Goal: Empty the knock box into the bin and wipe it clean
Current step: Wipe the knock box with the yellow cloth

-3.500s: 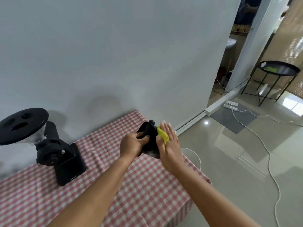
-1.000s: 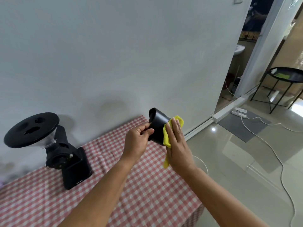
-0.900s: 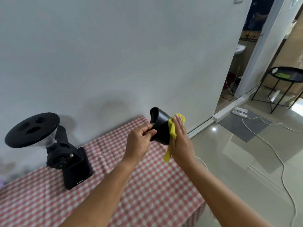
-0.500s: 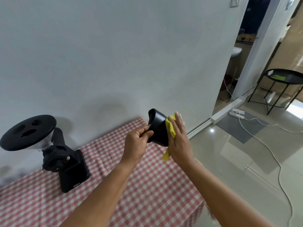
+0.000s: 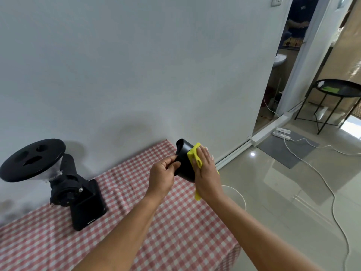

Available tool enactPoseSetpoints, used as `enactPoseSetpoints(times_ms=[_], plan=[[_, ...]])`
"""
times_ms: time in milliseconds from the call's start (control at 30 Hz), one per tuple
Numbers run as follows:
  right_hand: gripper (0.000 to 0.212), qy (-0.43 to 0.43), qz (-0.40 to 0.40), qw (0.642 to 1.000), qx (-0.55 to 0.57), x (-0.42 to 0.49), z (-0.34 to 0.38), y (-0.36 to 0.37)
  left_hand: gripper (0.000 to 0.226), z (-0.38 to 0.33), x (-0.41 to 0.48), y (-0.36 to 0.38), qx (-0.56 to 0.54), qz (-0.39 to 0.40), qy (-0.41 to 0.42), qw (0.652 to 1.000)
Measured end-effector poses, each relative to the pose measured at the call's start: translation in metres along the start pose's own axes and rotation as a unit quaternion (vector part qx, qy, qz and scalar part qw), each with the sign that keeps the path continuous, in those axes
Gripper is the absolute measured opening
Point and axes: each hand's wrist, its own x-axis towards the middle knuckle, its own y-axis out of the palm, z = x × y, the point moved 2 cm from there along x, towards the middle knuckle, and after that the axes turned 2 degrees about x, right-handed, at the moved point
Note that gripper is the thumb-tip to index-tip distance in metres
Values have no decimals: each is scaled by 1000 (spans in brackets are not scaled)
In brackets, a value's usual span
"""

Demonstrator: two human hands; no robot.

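- Wiping is the step in hand: the knock box (image 5: 185, 162), a black tub, is held up in the air over the far corner of the checked table (image 5: 175, 222), tipped on its side with its mouth turned away toward the wall.
- Left hand (image 5: 163, 176) is closed on the near rim, thumb and fingers pinching the edge; that pinch is all that carries the box.
- Right hand (image 5: 206, 171) lies flat and open against the box's side, fingers straight, pressing a yellow cloth (image 5: 194, 155) onto the black wall. A tail of cloth hangs loose below the palm.
- No bin in sight from here, and I can't see inside the box, so whether it is emptied clean I can't tell.
- To do this well, I'd say: keep the palm pressure even, and turn the box with the pinching hand so the cloth meets fresh surface all round instead of rubbing one patch.
- The inside and the rim likely want the cloth too, bunched round the fingers.
- A rim pinch is a thin hold against a pushing palm; press too hard and the tub may twist out.
- Black grinder (image 5: 64, 184) stands well apart on the left, out of the way.
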Motion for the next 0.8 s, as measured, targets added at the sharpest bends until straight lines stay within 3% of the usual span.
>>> enactPoseSetpoints(times_ms=[67, 133, 267, 300, 400, 467, 567, 633, 800], plan=[[53, -66, 22, 997, -41, -9, -6, 2, 26, 1, 0, -3, 3, 24, -7, 1000], [50, -71, 36, 996, -34, -4, -10, -1, 28, 3, -3, -4, 4, 53, -9, 999], [41, 74, 5, 996, 55, 8, -4, -9, 30, 4, -10, -1, -10, 48, -5, 999], [44, 68, -2, 997, 43, 3, -1, -8, 30, 3, -10, -1, -16, 38, -8, 999], [58, -63, 12, 998, -8, -13, 6, 1, 29, 1, -9, 0, -34, 39, -14, 999], [56, -81, 16, 997, 0, -6, 7, -2, 29, 0, -11, 0, -32, 56, -10, 998], [34, 58, 18, 994, 95, 17, 7, -15, 30, -3, -12, 0, -25, 58, 1, 998], [35, 97, 6, 991, 92, 21, 8, -18, 33, -6, -10, -2, -36, 44, 3, 998], [50, -57, 15, 998, -8, -6, 11, -4, 33, -10, -8, -5, -36, 43, 6, 998]])
